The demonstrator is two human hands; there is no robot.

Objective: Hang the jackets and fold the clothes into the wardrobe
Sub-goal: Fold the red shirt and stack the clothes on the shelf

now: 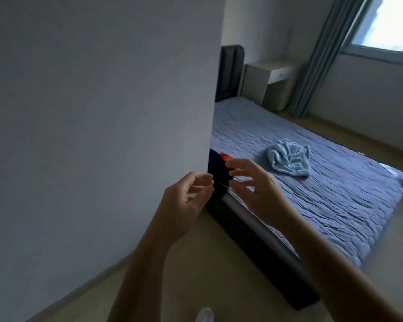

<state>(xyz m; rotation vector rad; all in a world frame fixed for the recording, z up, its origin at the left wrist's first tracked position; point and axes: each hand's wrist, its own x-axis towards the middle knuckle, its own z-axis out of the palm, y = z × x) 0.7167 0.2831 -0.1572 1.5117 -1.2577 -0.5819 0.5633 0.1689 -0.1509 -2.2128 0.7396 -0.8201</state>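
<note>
Reaching toward the near corner of the bed (289,126), you hold both hands up and empty. Left hand (186,196): fingers loosely curled toward the palm, gripping nothing that shows. Right hand (256,182): fingers apart and relaxed, poised just over a dark garment (218,168) with a red piece (226,156) beside it. Both lie at the bed's edge, largely hidden behind a white panel (102,112); whether this is a wall or a wardrobe side cannot be told. A thin pale line runs between your hands, and what it is remains unclear. A crumpled light blue garment (289,161) lies farther along the quilt, well apart from either hand. Progress, as judged: no hanger, rail or shelf is in view, so nothing shows as hung or folded, and at least these clothes on the bed are left to deal with. The step in hand is probably picking up the dark garment. Background: nightstand (263,82), curtain (316,61), window (386,22).
</note>
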